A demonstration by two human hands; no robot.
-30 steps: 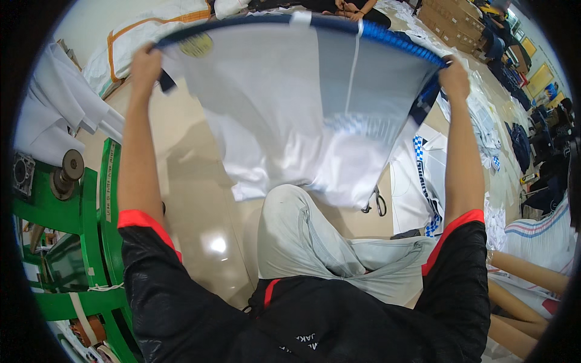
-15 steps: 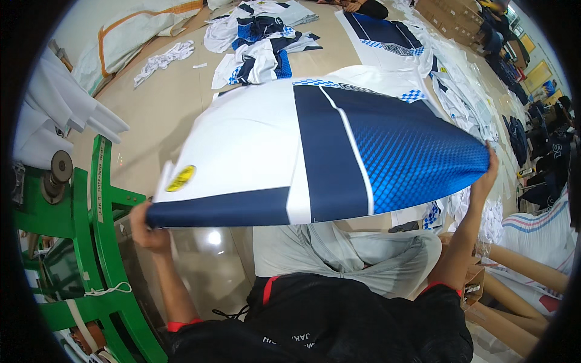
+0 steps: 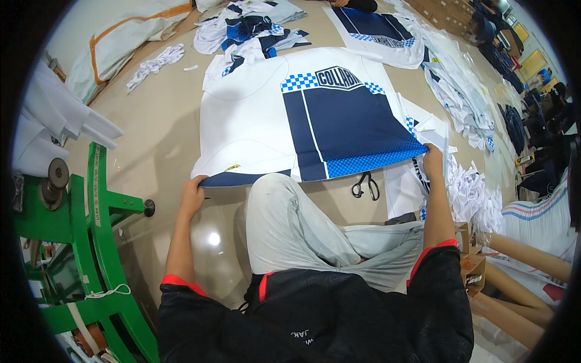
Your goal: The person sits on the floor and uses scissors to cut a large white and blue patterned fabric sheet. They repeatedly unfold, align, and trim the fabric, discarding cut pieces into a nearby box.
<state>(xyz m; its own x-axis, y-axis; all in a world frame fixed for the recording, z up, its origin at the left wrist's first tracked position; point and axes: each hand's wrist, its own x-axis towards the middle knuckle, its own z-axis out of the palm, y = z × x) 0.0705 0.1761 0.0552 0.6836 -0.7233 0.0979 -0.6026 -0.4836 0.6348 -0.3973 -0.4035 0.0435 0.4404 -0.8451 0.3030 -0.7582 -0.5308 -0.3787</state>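
Observation:
A large printed fabric sheet (image 3: 242, 130) in white, navy and blue with checkered bands stretches out in front of me over the floor. My left hand (image 3: 194, 192) grips its near left corner at a navy strip. At the near right corner, my right hand (image 3: 433, 161) is closed on the blue patterned end. The near edge is lifted between both hands, close to my bent knee, while the far part lies flat. Black-handled scissors (image 3: 366, 187) rest on the floor just below the sheet's near right edge, nearest my right hand.
A green metal frame (image 3: 100, 206) stands at my left. Cut garment pieces (image 3: 254, 30) are heaped beyond the sheet. White fabric scraps (image 3: 469, 193) and cardboard tubes (image 3: 526, 260) lie on the right. Another printed sheet (image 3: 378, 39) lies far ahead, by another person's arm (image 3: 357, 5).
Both hands have lowered the sheet and drawn closer together. Its far part has gone from billowing to flat on the floor. The scissors have come into view.

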